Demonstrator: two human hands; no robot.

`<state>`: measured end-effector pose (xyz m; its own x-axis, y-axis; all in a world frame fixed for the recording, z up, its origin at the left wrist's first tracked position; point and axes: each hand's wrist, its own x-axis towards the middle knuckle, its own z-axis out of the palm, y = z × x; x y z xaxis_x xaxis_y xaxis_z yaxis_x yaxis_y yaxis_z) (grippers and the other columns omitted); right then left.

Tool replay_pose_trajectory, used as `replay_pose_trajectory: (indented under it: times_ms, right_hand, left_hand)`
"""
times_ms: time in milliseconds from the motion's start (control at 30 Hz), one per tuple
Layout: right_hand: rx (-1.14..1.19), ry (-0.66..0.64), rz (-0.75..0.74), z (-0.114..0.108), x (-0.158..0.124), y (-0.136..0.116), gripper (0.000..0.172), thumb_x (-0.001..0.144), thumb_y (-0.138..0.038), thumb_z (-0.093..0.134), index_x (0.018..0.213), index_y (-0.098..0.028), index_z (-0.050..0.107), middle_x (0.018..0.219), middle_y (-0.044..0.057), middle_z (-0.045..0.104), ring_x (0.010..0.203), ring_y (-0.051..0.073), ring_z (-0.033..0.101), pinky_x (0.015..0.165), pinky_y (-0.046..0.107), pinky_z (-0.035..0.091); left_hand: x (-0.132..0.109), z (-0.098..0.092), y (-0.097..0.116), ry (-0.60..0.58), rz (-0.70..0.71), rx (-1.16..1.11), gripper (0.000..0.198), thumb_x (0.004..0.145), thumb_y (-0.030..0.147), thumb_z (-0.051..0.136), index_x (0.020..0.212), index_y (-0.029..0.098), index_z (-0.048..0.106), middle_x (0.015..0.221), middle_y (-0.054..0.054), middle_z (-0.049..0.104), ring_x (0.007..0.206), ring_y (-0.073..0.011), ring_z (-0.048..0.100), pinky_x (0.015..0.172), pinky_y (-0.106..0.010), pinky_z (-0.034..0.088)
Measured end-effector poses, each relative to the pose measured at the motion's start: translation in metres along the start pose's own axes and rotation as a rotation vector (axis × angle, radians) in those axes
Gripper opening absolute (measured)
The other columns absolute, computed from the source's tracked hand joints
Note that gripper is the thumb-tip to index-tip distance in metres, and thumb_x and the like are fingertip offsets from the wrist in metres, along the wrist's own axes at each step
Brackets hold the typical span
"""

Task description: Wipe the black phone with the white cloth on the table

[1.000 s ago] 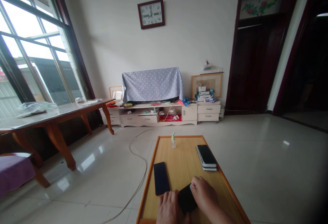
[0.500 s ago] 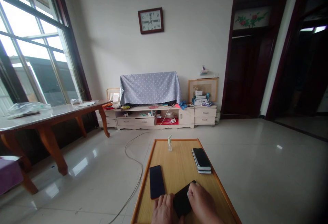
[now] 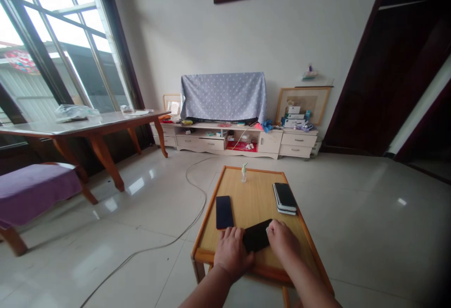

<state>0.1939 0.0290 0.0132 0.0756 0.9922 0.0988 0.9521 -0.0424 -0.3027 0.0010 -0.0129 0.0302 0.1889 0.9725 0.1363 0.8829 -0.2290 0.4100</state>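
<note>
Both hands press on a black phone lying flat near the front edge of the small wooden table. The left hand covers its left end and the right hand its right end, fingers closed on it. A hard push could slide the phone off that edge, or bump the other phone just behind it.

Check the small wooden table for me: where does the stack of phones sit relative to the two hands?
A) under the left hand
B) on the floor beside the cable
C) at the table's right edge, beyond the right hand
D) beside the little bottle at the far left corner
C: the stack of phones lies by the right rim of the table, past the right hand, untouched.
</note>
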Motion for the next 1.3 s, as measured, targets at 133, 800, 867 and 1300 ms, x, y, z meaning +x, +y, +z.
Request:
replay_pose_trajectory:
  times_ms: [133,800,867,1300]
  right_hand:
    - [0.003,-0.017,-0.023,0.001,-0.007,-0.01,0.018,0.095,-0.024,0.046,0.083,-0.022,0.061,0.089,0.003,0.064,0.079,0.016,0.059,0.058,0.028,0.026]
    - [0.089,-0.036,-0.063,0.009,-0.009,-0.017,0.01,0.09,-0.026,0.053,0.085,-0.025,0.062,0.092,-0.001,0.062,0.082,0.013,0.059,0.062,0.025,0.03]
    - [0.096,0.003,0.016,0.005,0.0,-0.002,0.011,0.091,-0.028,0.052,0.093,-0.024,0.062,0.1,0.003,0.062,0.085,0.016,0.06,0.062,0.026,0.031]
    - [0.328,0.055,0.103,0.013,0.02,0.041,0.025,0.087,-0.025,0.046,0.068,-0.026,0.062,0.073,0.003,0.069,0.071,0.02,0.067,0.063,0.029,0.044]
  left_hand:
    - [0.001,0.002,-0.002,-0.002,0.016,0.007,0.049,0.068,0.045,0.062,0.112,0.024,0.058,0.108,-0.006,0.059,0.109,-0.0284,0.048,0.1,-0.04,0.031]
    - [0.005,0.0,0.002,-0.028,-0.002,0.037,0.051,0.072,0.045,0.06,0.117,0.023,0.055,0.112,-0.006,0.059,0.111,-0.0262,0.047,0.102,-0.037,0.03]
    - [0.004,0.001,0.002,-0.041,-0.016,0.041,0.058,0.069,0.045,0.062,0.122,0.022,0.053,0.117,-0.006,0.057,0.114,-0.026,0.046,0.104,-0.036,0.029]
    - [0.041,0.015,-0.013,-0.259,-0.113,0.024,0.079,0.05,0.032,0.073,0.126,0.02,0.052,0.131,-0.01,0.051,0.123,-0.0279,0.046,0.104,-0.036,0.038]
